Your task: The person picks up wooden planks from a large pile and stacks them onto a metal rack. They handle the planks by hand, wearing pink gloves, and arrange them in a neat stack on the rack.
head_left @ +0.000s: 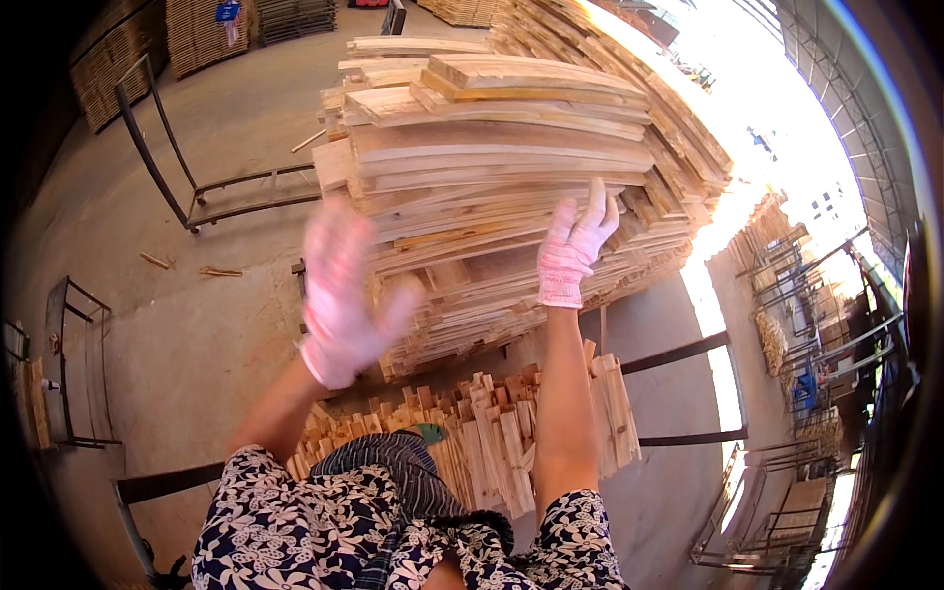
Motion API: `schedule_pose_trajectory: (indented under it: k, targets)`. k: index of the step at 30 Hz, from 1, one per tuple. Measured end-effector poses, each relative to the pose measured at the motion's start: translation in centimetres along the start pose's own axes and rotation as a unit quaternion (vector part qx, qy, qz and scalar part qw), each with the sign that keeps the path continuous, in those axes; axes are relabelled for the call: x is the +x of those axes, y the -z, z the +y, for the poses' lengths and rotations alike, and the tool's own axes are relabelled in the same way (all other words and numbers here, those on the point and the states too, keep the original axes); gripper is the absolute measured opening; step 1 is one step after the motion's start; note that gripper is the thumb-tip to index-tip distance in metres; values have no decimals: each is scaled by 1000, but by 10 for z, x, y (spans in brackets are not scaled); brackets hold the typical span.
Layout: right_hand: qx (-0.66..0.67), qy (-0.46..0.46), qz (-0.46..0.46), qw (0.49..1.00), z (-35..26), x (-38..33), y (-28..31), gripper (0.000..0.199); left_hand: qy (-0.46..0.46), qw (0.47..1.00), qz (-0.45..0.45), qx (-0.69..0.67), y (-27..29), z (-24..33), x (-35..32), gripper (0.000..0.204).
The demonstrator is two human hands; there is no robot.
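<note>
Reaching stage at the stack of wooden slats (492,177); neither hand holding anything.

Left hand (344,295) blurred, grip spread wide, just short of the stack. Right hand (575,251) grip flat, fingers extended, against the slat ends. Likely next: closing on one slat and drawing it clear. Second slat pile (492,433) below both hands. Blue tag (228,12) far beyond, on distant stacks; shape unclear.

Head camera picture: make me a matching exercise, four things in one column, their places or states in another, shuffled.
Things:
1 left hand
2 right hand
3 plank stack
4 metal rack

Places or states:
A on the concrete floor, left of the stack
B gloved, blurred, raised before the stack's left end
C piled high ahead of the person
D gloved, fingers up against the plank ends

Pairs: 1-B, 2-D, 3-C, 4-A
</note>
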State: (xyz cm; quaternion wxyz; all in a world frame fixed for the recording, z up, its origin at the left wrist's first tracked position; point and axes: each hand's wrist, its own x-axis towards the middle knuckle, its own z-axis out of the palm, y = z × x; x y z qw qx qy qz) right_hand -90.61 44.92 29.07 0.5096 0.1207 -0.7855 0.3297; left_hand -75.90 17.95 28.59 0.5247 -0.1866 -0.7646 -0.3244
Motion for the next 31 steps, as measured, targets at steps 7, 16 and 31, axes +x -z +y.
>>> schedule_pose_trajectory:
  k: [7, 16, 31]
  targets:
    - [5, -239, -268, 933, 14, -133, 47, 45, -44, 920, -378, -93, -30, 29, -151, 49]
    - [-67, -317, -729, 603, -11, -521, 265, 35, -410, 840, -328, 136, -99, -114, -162, 50]
    - [72, -895, -10, 439, -108, -603, 314, 46, -461, 837, -261, 138, -120, -131, -185, 55]
